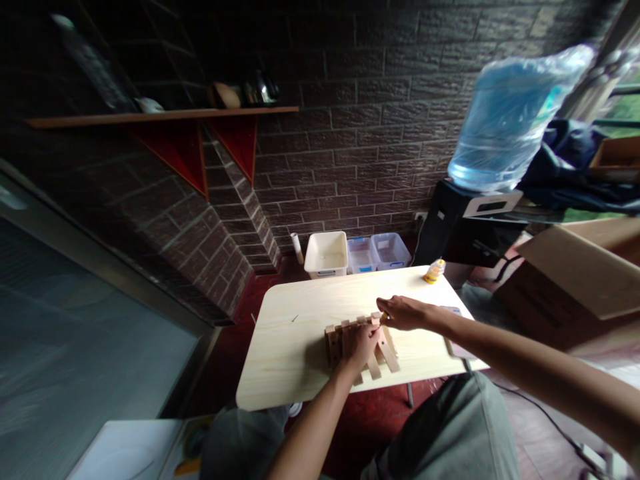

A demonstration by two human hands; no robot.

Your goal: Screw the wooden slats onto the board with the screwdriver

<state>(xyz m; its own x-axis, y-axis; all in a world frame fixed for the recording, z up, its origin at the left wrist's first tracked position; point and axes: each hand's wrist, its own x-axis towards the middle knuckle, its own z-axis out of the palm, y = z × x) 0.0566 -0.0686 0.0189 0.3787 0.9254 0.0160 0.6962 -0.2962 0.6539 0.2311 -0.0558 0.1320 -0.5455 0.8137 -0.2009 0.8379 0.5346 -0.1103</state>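
A small wooden slatted piece (388,352), with several flat slats fanning toward me from blocks at its far edge, lies on the pale wooden table (285,353). My left hand (364,343) rests over its middle, fingers closed at the far end of a slat. At the far right corner of the piece, my right hand (400,313) is curled closed, thumb side toward the left. A bit of something yellowish shows under its fingers, too small to name. Both hands nearly meet there.
A thin dark item (295,319) lies left on the table; a yellow-and-clear bottle (435,271) stands at the far right corner. Beyond the table are a cream bin (327,253) and clear plastic bins (390,251). A water dispenser (440,230) and cardboard box (570,280) stand right.
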